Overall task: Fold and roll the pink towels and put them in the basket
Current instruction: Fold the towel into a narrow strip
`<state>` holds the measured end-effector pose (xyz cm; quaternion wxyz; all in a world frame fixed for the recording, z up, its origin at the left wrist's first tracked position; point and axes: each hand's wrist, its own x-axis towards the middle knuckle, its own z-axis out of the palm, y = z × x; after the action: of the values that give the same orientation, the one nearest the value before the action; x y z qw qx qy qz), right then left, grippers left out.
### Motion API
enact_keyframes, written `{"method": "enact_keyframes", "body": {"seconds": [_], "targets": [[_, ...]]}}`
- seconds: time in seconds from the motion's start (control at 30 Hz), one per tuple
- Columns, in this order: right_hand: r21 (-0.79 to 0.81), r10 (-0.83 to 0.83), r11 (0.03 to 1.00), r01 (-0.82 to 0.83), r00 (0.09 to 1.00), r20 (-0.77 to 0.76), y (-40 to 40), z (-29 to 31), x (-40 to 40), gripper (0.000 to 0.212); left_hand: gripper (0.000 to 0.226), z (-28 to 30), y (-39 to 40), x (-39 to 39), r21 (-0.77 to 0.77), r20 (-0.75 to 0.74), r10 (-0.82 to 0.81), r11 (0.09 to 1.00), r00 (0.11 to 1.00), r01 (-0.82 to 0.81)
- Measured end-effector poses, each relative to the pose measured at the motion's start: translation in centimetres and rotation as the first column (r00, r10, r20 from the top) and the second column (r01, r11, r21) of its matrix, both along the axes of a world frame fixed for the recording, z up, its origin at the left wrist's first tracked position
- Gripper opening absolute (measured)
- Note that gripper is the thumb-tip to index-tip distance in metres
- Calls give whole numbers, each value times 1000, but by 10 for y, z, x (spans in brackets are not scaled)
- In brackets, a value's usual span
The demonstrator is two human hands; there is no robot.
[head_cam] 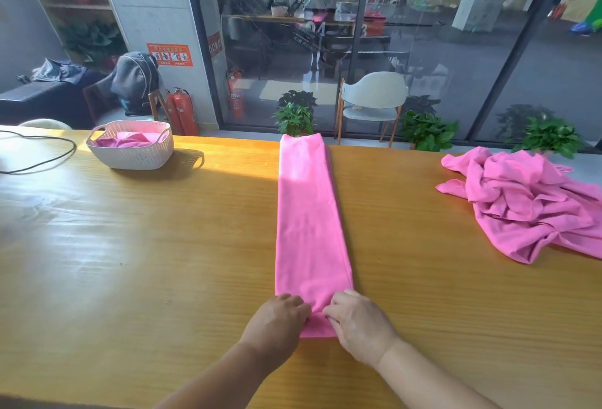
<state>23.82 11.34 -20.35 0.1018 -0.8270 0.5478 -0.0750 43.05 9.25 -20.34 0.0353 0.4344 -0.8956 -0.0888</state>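
Note:
A pink towel [309,213], folded into a long narrow strip, lies across the wooden table [130,262] from its far edge toward me. My left hand [277,320] and my right hand [358,324] both sit on the strip's near end, fingers curled and pinching the cloth, which is turned up into a small fold there. A white perforated basket [130,156] stands at the far left of the table with pink towel [125,140] inside. A crumpled heap of pink towels [527,206] lies at the right.
A black cable [42,148] loops over the table's far left corner. Beyond the far edge stand potted plants [294,118], a pale chair [374,99] and glass doors. Bare tabletop stretches between the basket and the strip.

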Motion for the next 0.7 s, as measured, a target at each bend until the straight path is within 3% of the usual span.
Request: {"method": "enact_keyframes", "body": {"seconds": [0.13, 0.27, 0.43, 0.57, 0.7], "targets": [[15, 79, 997, -78, 995, -66, 10, 0, -7, 39, 34, -7, 15, 19, -13, -137, -25, 1000, 990, 24], [94, 58, 994, -50, 995, -81, 1, 5, -9, 33, 35, -8, 5, 24, 210, -201, 114, 975, 973, -71], [351, -222, 918, 186, 973, 64, -29, 24, -10, 24, 25, 0, -20, 21, 344, -163, 219, 927, 962, -152], [419, -268, 881, 221, 962, 55, -52, 28, -9, 14, 26, 2, -34, 13, 299, -142, 158, 948, 977, -110], [257, -265, 938, 234, 960, 90, -54, 20, -6, 10, 30, 0, -37, 9, 128, -92, 250, 963, 964, -237]]}}
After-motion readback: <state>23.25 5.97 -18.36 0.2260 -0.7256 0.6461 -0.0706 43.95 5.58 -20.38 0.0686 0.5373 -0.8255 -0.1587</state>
